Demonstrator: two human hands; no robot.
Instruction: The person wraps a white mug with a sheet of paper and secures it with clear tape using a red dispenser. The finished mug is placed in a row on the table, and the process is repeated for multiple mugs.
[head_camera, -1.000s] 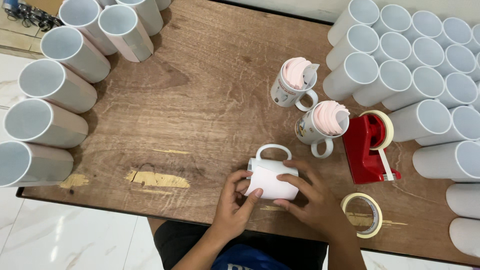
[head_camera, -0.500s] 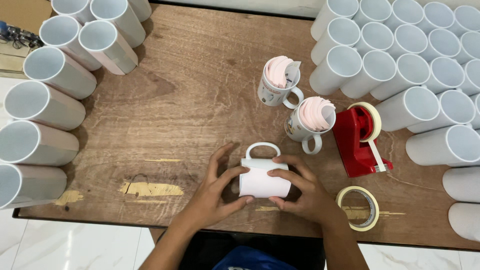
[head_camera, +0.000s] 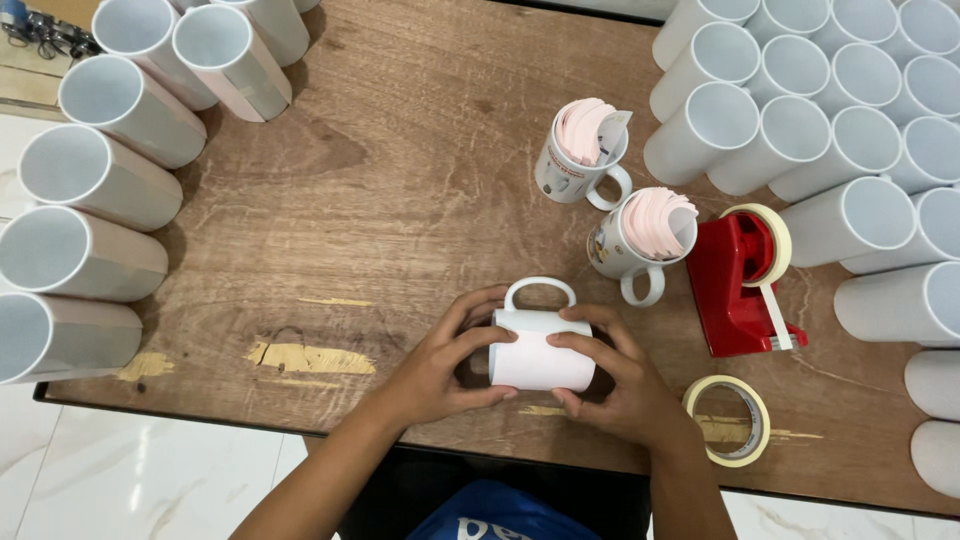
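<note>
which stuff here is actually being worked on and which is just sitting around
In hand:
- white mug, lying on its side, gripped by left hand and right hand

Lying about:
- two mugs of pink sheets
- red tape dispenser
- loose tape roll
- rows of white mugs
- wooden table

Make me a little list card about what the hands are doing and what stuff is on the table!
Left hand: grips the left end of a white mug
Right hand: grips the mug's right end
Mug: lying on its side, handle pointing away
Table: brown wood, scuffed
Nearby: two printed mugs stuffed with pink sheets, red tape dispenser, loose tape roll
Sides: many white mugs in rows
</note>
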